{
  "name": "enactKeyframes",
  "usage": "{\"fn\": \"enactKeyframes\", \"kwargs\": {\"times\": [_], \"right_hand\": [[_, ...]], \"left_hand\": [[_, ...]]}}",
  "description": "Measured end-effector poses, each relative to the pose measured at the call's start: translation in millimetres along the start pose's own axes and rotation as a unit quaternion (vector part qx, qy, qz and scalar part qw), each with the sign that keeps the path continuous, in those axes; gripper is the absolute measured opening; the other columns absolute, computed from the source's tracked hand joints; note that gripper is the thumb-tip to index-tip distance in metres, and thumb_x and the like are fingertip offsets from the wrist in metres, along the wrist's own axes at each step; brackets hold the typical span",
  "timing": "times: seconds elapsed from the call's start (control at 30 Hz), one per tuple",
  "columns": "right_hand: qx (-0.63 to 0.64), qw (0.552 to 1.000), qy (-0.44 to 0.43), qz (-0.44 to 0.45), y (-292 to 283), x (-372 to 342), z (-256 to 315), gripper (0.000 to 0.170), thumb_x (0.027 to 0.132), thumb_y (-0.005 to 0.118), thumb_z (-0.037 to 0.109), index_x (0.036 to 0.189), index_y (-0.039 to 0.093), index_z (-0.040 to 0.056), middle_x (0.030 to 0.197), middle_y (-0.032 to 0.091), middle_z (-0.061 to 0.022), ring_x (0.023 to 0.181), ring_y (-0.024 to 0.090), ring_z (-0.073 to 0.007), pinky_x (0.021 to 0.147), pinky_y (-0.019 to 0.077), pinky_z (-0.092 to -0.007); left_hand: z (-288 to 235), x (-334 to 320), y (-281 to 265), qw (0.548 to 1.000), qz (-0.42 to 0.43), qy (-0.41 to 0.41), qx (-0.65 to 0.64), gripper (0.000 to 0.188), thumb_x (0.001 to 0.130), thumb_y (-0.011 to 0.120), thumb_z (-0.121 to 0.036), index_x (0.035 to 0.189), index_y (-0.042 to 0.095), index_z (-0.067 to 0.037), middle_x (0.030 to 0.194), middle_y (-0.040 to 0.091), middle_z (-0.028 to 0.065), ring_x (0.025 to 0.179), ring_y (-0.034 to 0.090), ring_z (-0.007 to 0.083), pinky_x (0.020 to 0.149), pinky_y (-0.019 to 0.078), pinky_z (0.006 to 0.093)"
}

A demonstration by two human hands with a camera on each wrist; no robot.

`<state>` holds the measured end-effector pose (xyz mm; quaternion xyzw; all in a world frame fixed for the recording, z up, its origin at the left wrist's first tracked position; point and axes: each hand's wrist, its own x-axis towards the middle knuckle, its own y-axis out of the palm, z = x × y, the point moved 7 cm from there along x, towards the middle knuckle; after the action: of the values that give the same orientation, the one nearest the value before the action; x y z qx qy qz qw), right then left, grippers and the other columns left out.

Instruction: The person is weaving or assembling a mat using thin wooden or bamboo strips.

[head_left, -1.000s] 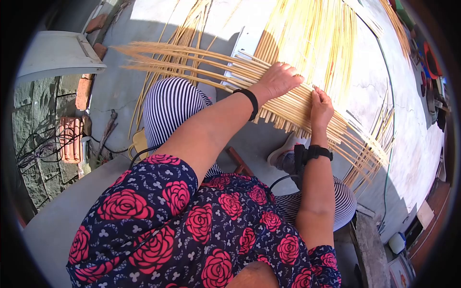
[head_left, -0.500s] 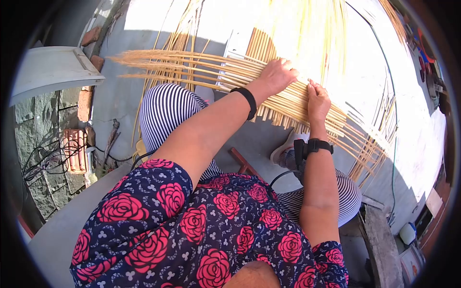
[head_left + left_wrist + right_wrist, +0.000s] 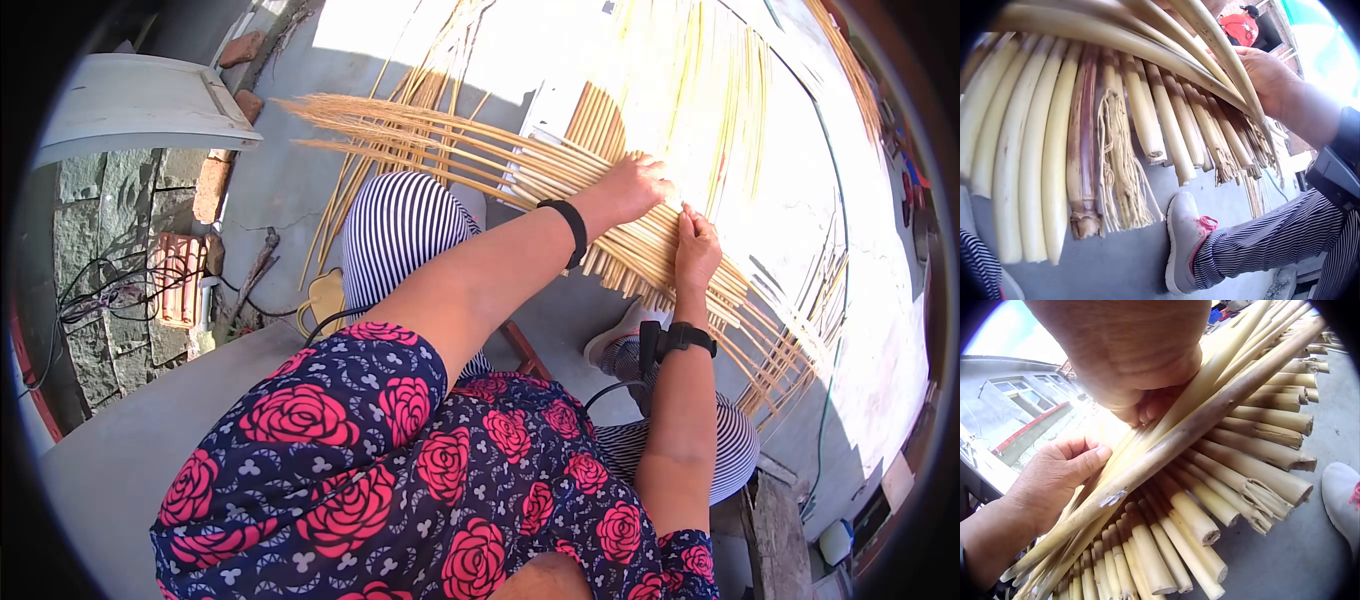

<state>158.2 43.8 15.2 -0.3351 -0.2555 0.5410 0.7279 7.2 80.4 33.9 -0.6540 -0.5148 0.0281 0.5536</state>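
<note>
A mat of pale dry plant stalks (image 3: 650, 255) lies across the person's front in the head view. Long crosswise stalks overlay the others, with feathery plumes (image 3: 340, 108) at their left ends. The left hand (image 3: 635, 188) grips the crosswise stalks from above, its fingers bent over them. Close beside it, the right hand (image 3: 698, 248) pinches at the far edge of these stalks with thumb and forefinger. Large in the right wrist view, the right hand's curled fingers touch the bundle, opposite the left hand's thumb. Cut stalk ends (image 3: 1179, 172) hang toward the person; some are frayed.
More stalks (image 3: 690, 90) spread over the sunlit floor beyond, with a loose pile (image 3: 430, 80) at left. A striped knee (image 3: 400, 235) and a shoe (image 3: 1184, 240) are close below the mat. A white panel (image 3: 150, 105) stands at left, a wooden beam (image 3: 780, 535) at lower right.
The head view has shifted, so the hands and mat appear farther right and slightly lower. Both hands keep their places on the crosswise stalks, with only slight finger movement.
</note>
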Motion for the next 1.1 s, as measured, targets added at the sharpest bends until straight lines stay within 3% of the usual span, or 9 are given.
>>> {"fn": "enactKeyframes", "kwargs": {"times": [0.13, 0.23, 0.43, 0.57, 0.67, 0.77, 0.97, 1.1], "right_hand": [[0.008, 1.0, -0.003, 0.0, -0.4, 2.0, -0.5, 0.02, 0.085, 0.064, 0.019, 0.101, 0.071, 0.0092, 0.097, 0.068, -0.0096, 0.09, 0.064, -0.021, 0.082, 0.0489, -0.03], [0.012, 1.0, -0.006, -0.003, 2.2, 0.5, -3.5, 0.02, 0.085, 0.064, 0.02, 0.101, 0.071, 0.0095, 0.097, 0.068, -0.0099, 0.089, 0.064, -0.0215, 0.081, 0.0491, -0.0304], [0.028, 1.0, 0.0, -0.012, 3.2, 3.0, -10.4, 0.021, 0.084, 0.065, 0.022, 0.101, 0.07, 0.0115, 0.096, 0.067, -0.0103, 0.087, 0.065, -0.0234, 0.08, 0.0499, -0.0317], [0.039, 0.999, 0.0, -0.017, 2.9, 3.5, -11.6, 0.021, 0.083, 0.065, 0.022, 0.101, 0.07, 0.0116, 0.095, 0.068, -0.0099, 0.085, 0.065, -0.0219, 0.079, 0.0501, -0.0308], [0.062, 0.997, 0.034, -0.003, 0.2, 1.2, -9.1, 0.021, 0.083, 0.065, 0.022, 0.101, 0.07, 0.0111, 0.091, 0.068, -0.0096, 0.081, 0.065, -0.0201, 0.076, 0.0497, -0.0296], [0.076, 0.993, 0.092, 0.022, -0.5, 1.7, -11.0, 0.02, 0.084, 0.065, 0.023, 0.096, 0.07, 0.0087, 0.085, 0.068, -0.0096, 0.075, 0.063, -0.0194, 0.072, 0.049, -0.0295], [0.056, 0.993, 0.103, 0.009, -2.6, 2.5, -9.9, 0.024, 0.084, 0.063, 0.029, 0.084, 0.066, 0.0058, 0.075, 0.066, -0.011, 0.065, 0.06, -0.021, 0.065, 0.0477, -0.0328], [0.053, 0.994, 0.086, -0.035, -9.2, 5.8, -17.6, 0.023, 0.084, 0.064, 0.028, 0.082, 0.063, 0.0048, 0.068, 0.062, -0.0099, 0.058, 0.056, -0.0189, 0.059, 0.0462, -0.0319]], "left_hand": [[0.3, -1.0, -1.0, 0.998, -0.042, 0.017, -0.037, 0.007, 0.07, 0.065, -0.015, 0.072, 0.061, -0.01, 0.084, 0.061, 0.0046, 0.087, 0.059, 0.0243, 0.079, 0.0468, 0.0364], [5.9, 0.2, 10.0, 0.999, -0.008, -0.014, -0.035, 0.007, 0.068, 0.064, -0.014, 0.072, 0.062, -0.009, 0.082, 0.062, 0.0051, 0.085, 0.059, 0.0243, 0.078, 0.0473, 0.0366], [2.6, 8.1, 23.5, 0.998, 0.042, 0.015, 0.052, 0.009, 0.068, 0.06, -0.013, 0.073, 0.062, -0.007, 0.079, 0.062, 0.0069, 0.083, 0.061, 0.0259, 0.076, 0.0484, 0.037], [1.2, 15.0, 16.0, 0.996, 0.085, 0.015, 0.018, 0.007, 0.07, 0.061, -0.013, 0.074, 0.062, -0.008, 0.082, 0.061, 0.0069, 0.085, 0.06, 0.0256, 0.075, 0.048, 0.037], [2.2, 12.2, 10.3, 0.997, 0.023, 0.051, -0.047, 0.008, 0.069, 0.065, -0.013, 0.074, 0.061, -0.008, 0.082, 0.061, 0.0061, 0.086, 0.059, 0.0251, 0.074, 0.0477, 0.0371], [0.3, 9.9, 9.6, 0.998, 0.008, 0.062, -0.017, 0.003, 0.067, 0.061, -0.012, 0.067, 0.06, -0.008, 0.076, 0.06, 0.0046, 0.081, 0.061, 0.0229, 0.068, 0.0497, 0.0359], [3.1, -1.3, 6.8, 0.999, 0.039, -0.026, 0.003, 0.003, 0.071, 0.061, -0.012, 0.068, 0.06, -0.01, 0.079, 0.058, 0.0056, 0.087, 0.059, 0.0241, 0.073, 0.0487, 0.0369], [7.0, -1.4, 11.8, 0.998, 0.058, -0.024, 0.01, 0.003, 0.072, 0.061, -0.014, 0.07, 0.06, -0.011, 0.084, 0.059, 0.0068, 0.091, 0.058, 0.0265, 0.077, 0.0477, 0.0382]]}}
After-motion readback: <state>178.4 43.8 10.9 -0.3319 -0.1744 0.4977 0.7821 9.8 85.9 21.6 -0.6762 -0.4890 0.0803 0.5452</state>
